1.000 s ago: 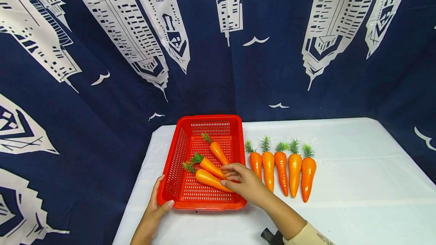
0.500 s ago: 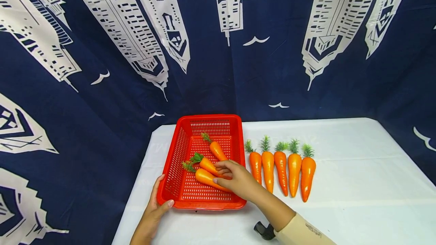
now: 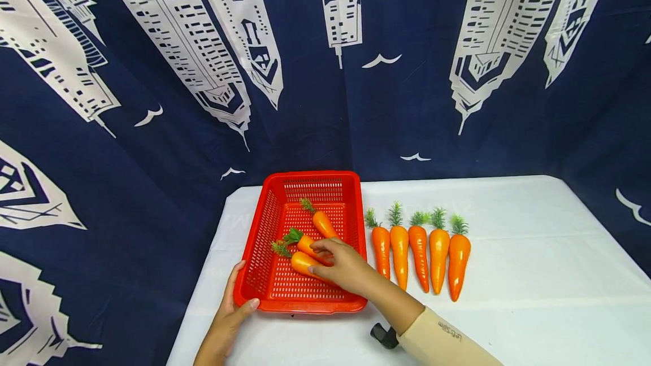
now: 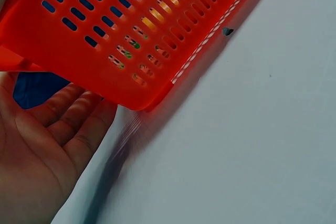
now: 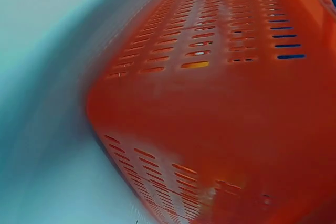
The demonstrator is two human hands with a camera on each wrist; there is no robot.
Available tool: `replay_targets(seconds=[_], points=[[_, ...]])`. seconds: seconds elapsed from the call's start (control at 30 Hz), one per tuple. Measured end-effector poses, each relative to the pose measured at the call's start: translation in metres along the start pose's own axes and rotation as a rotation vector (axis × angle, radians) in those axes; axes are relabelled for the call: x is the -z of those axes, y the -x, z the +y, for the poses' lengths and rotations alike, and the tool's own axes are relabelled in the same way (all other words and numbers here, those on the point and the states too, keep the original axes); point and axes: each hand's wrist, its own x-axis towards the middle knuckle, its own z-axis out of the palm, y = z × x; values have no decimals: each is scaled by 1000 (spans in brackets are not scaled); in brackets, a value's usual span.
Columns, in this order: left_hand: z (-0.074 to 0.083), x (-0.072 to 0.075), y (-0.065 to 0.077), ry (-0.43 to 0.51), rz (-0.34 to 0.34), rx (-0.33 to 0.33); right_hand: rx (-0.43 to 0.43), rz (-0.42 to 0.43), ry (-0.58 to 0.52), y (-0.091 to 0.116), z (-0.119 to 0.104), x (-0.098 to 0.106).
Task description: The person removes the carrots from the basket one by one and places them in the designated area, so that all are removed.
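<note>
My left hand (image 3: pixel 229 315) grips the near left corner of a red plastic basket (image 3: pixel 300 306), thumb on the front rim and fingers along the left side. In the left wrist view, its fingers (image 4: pixel 86 129) lie against the perforated wall. Inside the basket are three orange toy carrots with green tops: a front carrot (image 3: pixel 301 262), a middle carrot (image 3: pixel 307 243) and a back carrot (image 3: pixel 324 223). Over their tapered ends reaches my right hand (image 3: pixel 346 270), fingers loosely bent, fingertips at the middle carrot and thumb at the front one. The right wrist view shows only the basket's outer walls (image 5: pixel 210 103).
Right of the basket, several more carrots (image 3: pixel 419 256) lie in a row on the white tablecloth (image 3: pixel 534 253), tops pointing away. A small black object (image 3: pixel 383 336) shows beside the right sleeve (image 3: pixel 437 338). A dark blue curtain (image 3: pixel 315 123) with white buildings hangs behind.
My right hand has moved left over the carrots in the basket, covering more of the front and middle ones. The carrots, basket and left hand have stayed in place.
</note>
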Motion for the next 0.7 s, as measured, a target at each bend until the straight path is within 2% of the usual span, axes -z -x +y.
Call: replay_targets(seconds=[0.37,0.7], points=[[3,-1,0,4,-5,6,21,13,142,-8,-2,-10],[1,-1,1,-12,7,11,-21,-30,173,-13,-1,-15]])
